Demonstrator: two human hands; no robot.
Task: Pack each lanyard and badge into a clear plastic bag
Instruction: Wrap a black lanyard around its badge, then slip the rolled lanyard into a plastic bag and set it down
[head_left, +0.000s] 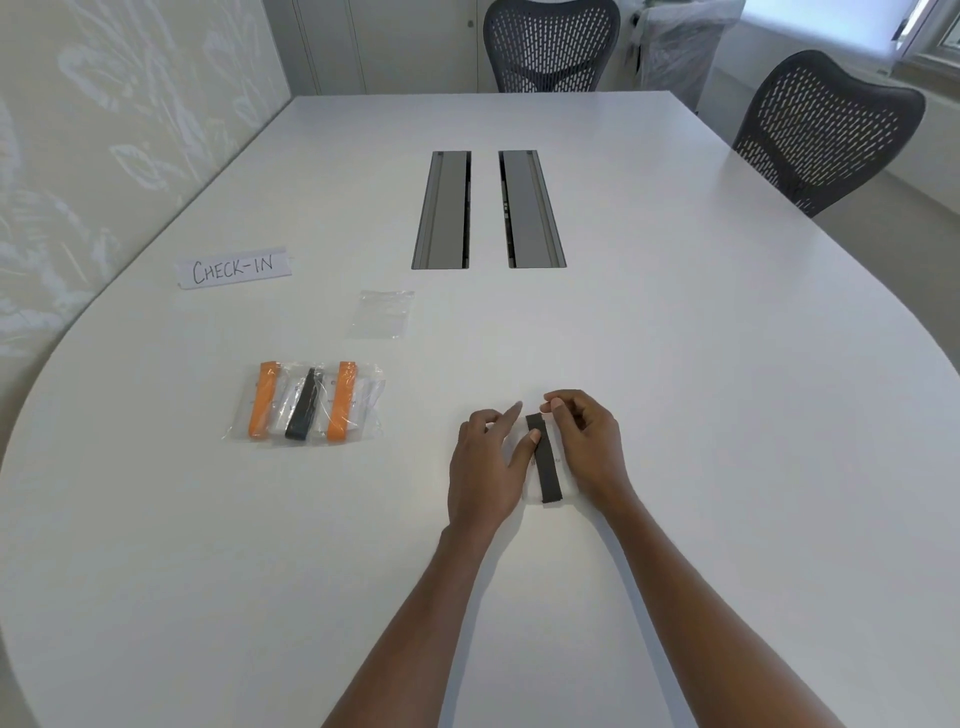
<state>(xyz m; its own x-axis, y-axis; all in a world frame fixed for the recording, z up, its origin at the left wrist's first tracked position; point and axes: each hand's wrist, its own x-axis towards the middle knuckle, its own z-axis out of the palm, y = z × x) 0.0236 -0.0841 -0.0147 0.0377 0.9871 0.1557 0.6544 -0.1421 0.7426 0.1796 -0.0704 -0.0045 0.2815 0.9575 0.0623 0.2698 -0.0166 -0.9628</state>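
Note:
A folded black lanyard lies on top of a white badge on the table, between my two hands. My left hand rests flat beside them, thumb touching the lanyard's left edge. My right hand presses on the badge's right side, fingertips pinched near the lanyard's far end. An empty clear plastic bag lies farther back to the left. Three filled bags lie side by side at the left, holding two orange lanyards and one black one.
A paper sign reading CHECK-IN sits at the left. Two grey cable hatches are set in the middle of the white table. Two mesh chairs stand at the far and right edges.

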